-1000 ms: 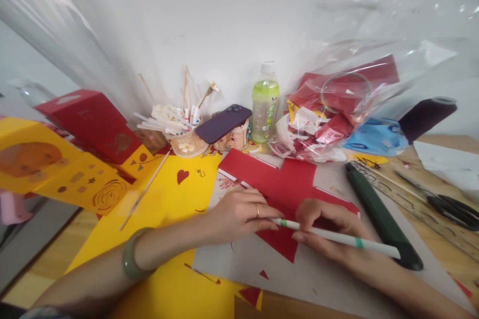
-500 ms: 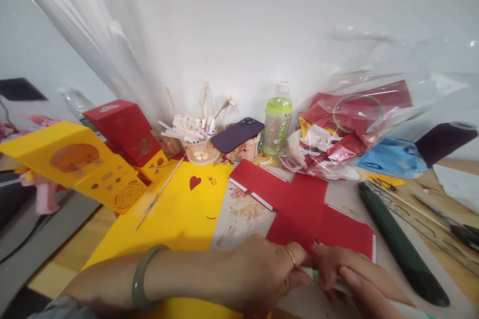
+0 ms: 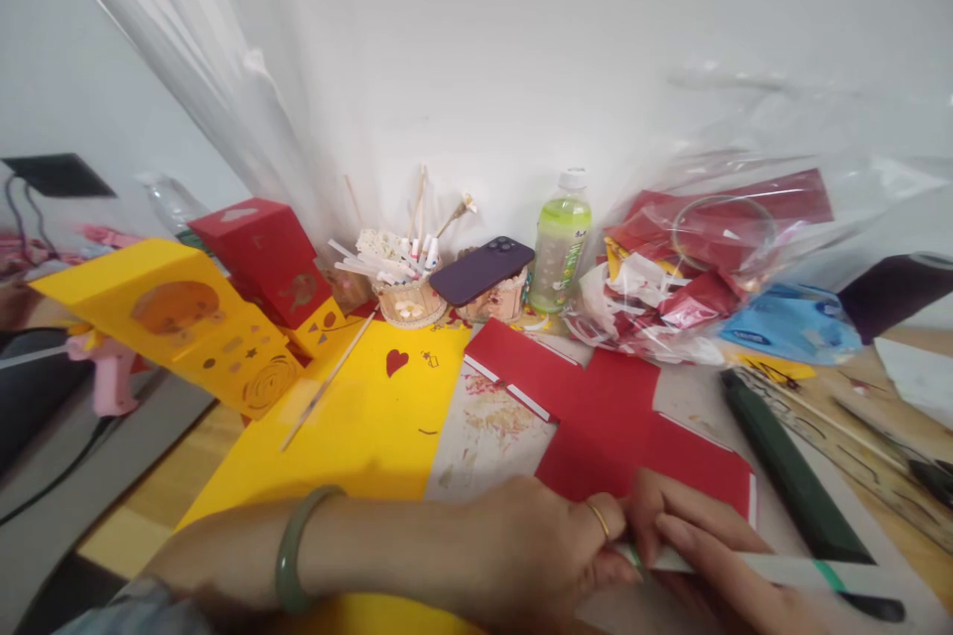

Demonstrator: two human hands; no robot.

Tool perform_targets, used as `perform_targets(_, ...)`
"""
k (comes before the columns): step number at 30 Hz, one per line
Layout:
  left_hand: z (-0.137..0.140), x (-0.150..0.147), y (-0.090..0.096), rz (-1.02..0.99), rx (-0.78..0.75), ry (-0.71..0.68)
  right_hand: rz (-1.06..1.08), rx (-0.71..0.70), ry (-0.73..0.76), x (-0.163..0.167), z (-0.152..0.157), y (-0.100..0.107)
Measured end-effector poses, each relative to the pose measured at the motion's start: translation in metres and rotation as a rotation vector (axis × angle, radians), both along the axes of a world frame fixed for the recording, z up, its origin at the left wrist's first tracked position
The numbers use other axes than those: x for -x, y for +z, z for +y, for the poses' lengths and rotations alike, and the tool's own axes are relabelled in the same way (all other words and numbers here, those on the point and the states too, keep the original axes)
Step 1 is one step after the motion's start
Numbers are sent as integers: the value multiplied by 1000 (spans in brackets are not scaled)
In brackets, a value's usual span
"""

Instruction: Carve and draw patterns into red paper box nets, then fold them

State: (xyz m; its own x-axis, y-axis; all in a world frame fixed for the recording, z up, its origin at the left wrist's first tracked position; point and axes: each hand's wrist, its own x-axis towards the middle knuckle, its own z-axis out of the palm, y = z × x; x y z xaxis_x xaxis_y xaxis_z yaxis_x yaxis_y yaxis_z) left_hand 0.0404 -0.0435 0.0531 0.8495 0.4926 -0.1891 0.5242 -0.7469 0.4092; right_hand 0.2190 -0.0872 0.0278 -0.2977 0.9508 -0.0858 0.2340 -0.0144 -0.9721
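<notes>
A narrow white strip with green marks (image 3: 793,571) runs between my fingers and out to the right, over the lower end of a long dark green tool. My right hand (image 3: 715,556) is closed on the strip with thumb and fingers. Pinched beside it, my left hand (image 3: 551,546) has its fingertips at the strip's left end. A green bangle and a ring are on this arm and hand. Just beyond both hands lies a flat red cross-shaped card (image 3: 596,417) with white strips along some edges; its near part is hidden by my hands.
Yellow sheet (image 3: 372,397) and yellow cut-out box (image 3: 186,317) lie left. Behind stand a pen basket (image 3: 409,303), phone (image 3: 483,270), green drink bottle (image 3: 560,243) and plastic bag of red scraps (image 3: 685,268). The dark green tool (image 3: 789,466), ruler and scissors (image 3: 930,476) lie right.
The strip now shows further out to the right of my right hand. My hands stay close together near the card's front edge. The view has shifted slightly.
</notes>
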Motion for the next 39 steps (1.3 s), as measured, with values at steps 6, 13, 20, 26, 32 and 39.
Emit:
perform_targets(6, 36, 36, 6, -358, -670, 99, 334, -143, -301, -22, 17, 7)
perform_targets(13, 87, 116, 79, -307, -1010, 795, 256, -65, -407, -25, 22, 0)
perform_targets(20, 130, 133, 99, 78, -1018, 857, 118, -45, -326, -25, 19, -12)
perform_targets(26, 154, 123, 110, 260, -919, 739, -1, -16, -207, -26, 18, -9)
perform_targets(32, 177, 118, 120, 325, -839, 639, -76, 11, -146, -21, 19, -2)
perform_targets(39, 189, 104, 101, 398, -687, 537, -113, 12, -123, -19, 21, 0)
